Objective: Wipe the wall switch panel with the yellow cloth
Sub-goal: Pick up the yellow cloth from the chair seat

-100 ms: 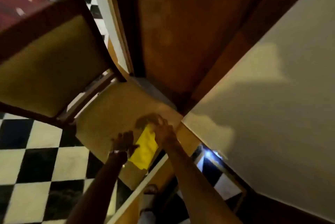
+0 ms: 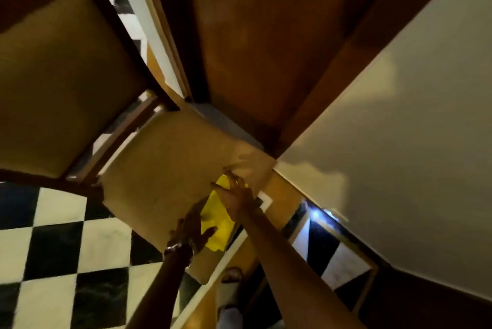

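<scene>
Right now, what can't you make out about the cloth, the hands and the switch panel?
Head view only:
- Switch panel: only a white corner shows; the right hand and forearm cover the rest, so no switches can be read.
- Cloth: its top is under the right hand, its left side behind the left hand.
- Grip: motion blur smears both hands' fingers.

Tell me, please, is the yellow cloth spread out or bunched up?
Mostly spread: the yellow cloth shows as a flat sheet between the left hand and right hand.
</scene>
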